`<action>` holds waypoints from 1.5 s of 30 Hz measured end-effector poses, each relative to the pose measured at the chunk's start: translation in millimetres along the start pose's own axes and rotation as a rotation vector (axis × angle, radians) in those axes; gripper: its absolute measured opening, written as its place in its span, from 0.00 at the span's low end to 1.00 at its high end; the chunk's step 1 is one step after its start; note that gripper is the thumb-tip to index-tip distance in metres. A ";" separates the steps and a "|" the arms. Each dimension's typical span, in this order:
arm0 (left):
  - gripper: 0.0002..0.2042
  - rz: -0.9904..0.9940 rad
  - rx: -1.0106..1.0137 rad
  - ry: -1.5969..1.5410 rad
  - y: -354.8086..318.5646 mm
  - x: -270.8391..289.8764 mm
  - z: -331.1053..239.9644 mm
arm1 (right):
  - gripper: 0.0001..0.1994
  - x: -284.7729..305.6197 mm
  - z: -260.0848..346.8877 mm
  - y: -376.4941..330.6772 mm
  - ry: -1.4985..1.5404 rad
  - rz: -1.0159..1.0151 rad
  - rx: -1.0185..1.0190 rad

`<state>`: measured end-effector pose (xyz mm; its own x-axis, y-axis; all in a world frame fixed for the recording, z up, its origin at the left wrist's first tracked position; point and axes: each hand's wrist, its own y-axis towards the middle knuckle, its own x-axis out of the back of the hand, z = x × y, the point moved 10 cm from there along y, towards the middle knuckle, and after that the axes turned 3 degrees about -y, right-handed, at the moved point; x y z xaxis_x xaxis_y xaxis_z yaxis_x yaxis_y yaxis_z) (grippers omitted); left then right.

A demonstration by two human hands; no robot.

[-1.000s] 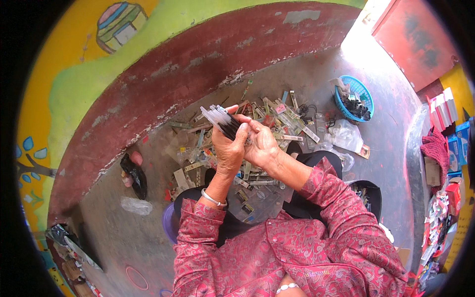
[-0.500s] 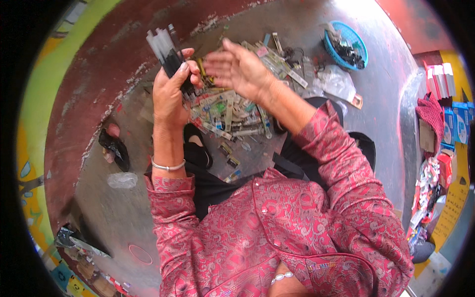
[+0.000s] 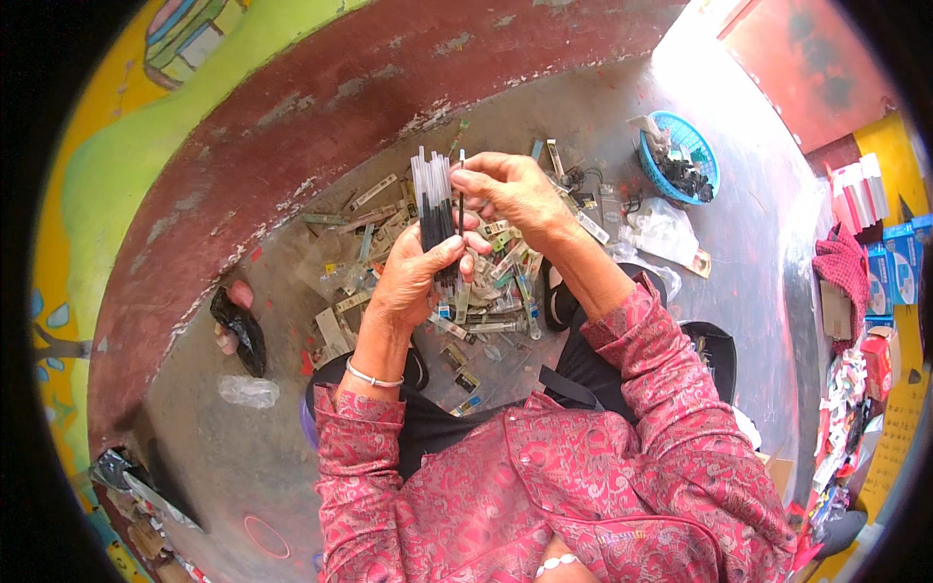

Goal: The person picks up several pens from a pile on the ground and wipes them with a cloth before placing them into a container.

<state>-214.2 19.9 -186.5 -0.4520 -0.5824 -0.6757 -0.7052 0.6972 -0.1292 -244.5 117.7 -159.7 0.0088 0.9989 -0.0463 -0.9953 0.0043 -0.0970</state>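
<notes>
Left hand [image 3: 413,277] clenched round bundle of thin pen refills [image 3: 434,209], roughly a dozen, exact count unclear, upright above floor pile. Right hand [image 3: 510,189] pinching one single refill [image 3: 461,189] just beside bundle. Scattered packets pile [image 3: 486,301] under bundle. One blue basket [image 3: 692,146] well right of bundle. One black bag [image 3: 238,330] left.

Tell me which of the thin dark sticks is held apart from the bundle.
The single stick pinched by the right hand. It stands alone right of the bundle, which the left hand grips together.
</notes>
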 end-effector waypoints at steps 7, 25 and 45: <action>0.14 -0.062 0.045 -0.038 1.4 5.7 5.1 | 0.05 33.4 23.1 1.3 0.060 -0.167 0.107; 0.09 -0.268 0.101 -0.540 7.6 62.2 20.4 | 0.09 -72.8 42.8 -54.1 -1.166 0.079 1.065; 0.11 -0.491 -0.179 -0.608 -46.4 122.0 -32.7 | 0.10 -16.7 -414.8 -16.3 -1.424 0.223 -0.296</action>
<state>-254.6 -97.2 -239.3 0.2728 -0.4395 -0.8558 -0.8467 0.3126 -0.4305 -188.3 81.4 -569.8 -0.4144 0.1811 0.8919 -0.9058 0.0128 -0.4235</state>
